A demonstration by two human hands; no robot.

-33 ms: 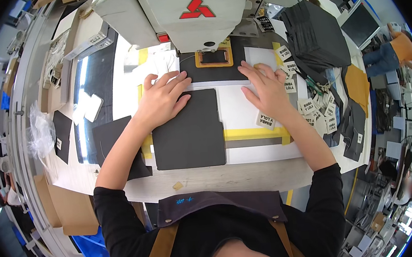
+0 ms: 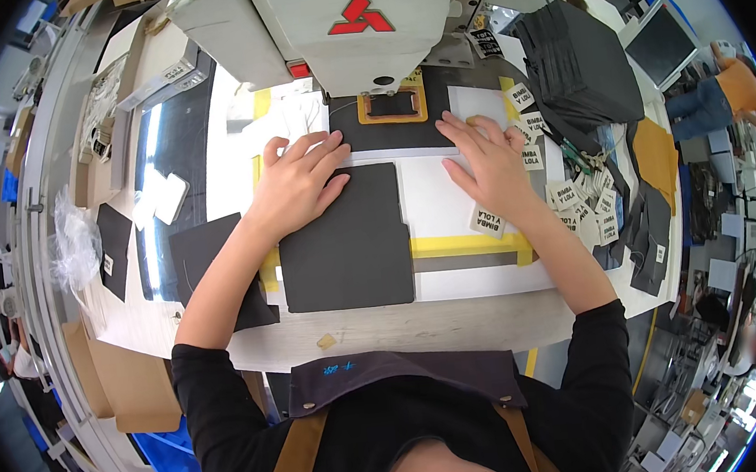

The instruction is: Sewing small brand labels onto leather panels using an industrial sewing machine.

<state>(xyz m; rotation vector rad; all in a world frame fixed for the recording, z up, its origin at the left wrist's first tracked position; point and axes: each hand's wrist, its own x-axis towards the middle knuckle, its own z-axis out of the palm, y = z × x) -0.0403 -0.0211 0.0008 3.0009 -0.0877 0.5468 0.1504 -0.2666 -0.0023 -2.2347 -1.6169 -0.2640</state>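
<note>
Beneath the head of a large off-white sewing machine [image 2: 362, 53], an orange-yellow clamp frame [image 2: 421, 106] rests on a black flat piece of material [image 2: 387, 139]. My left hand [image 2: 300, 182] lies with fingers spread, the fingertips on the left edge of that piece and the thumb over a separate dark panel [image 2: 346, 248]. On the other side my right hand [image 2: 496, 172] is also open, with its fingertips at the right edge of the black piece. A white label [image 2: 487, 220] with dark print lies by my right wrist. Neither hand holds anything.
Loose white labels [image 2: 587, 209] and a stack of black pieces [image 2: 579, 65] lie on the right, near green-handled snips [image 2: 576, 157]. Yellow tape [image 2: 464, 245] crosses the white work surface. Dark pieces [image 2: 209, 260] and clear plastic [image 2: 75, 240] lie left. Another person [image 2: 737, 92] stands far right.
</note>
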